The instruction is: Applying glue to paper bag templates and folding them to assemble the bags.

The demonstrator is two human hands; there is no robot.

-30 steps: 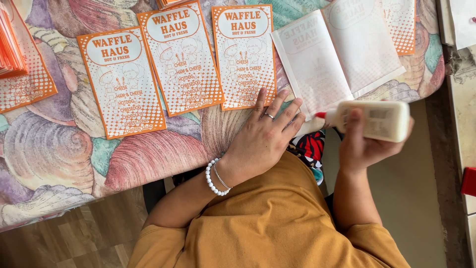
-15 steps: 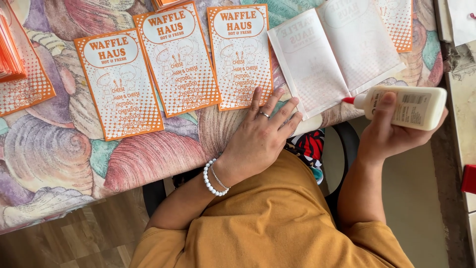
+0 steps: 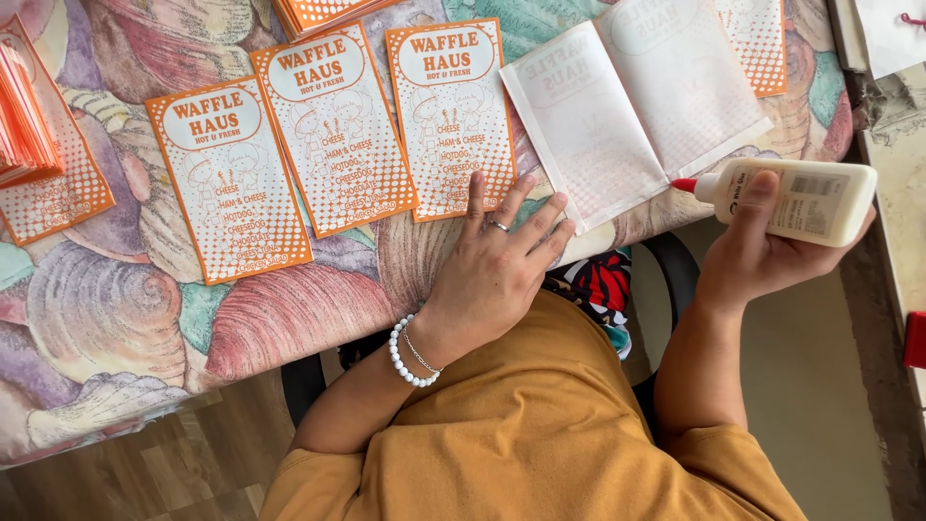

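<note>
My left hand (image 3: pixel 497 270) lies flat at the table's near edge, fingers spread, its fingertips touching the rightmost of three orange-and-white printed sheets (image 3: pixel 450 116) laid side by side. A ring and a white bead bracelet are on that hand and wrist. My right hand (image 3: pixel 757 246) grips a white glue bottle (image 3: pixel 805 201) held sideways, red tip pointing left at the corner of a white unfolded sheet (image 3: pixel 632 106) lying face down on the table.
A shell-patterned tablecloth (image 3: pixel 125 328) covers the table. Stacks of orange sheets sit at the far left (image 3: pixel 24 121) and the top (image 3: pixel 323 10). Another orange sheet (image 3: pixel 757 43) lies at the top right. A stone ledge (image 3: pixel 892 193) runs along the right. My lap is in orange cloth.
My right hand has lifted the glue bottle up and to the right, bringing its tip near the white sheet's corner. My left hand has stayed in place.
</note>
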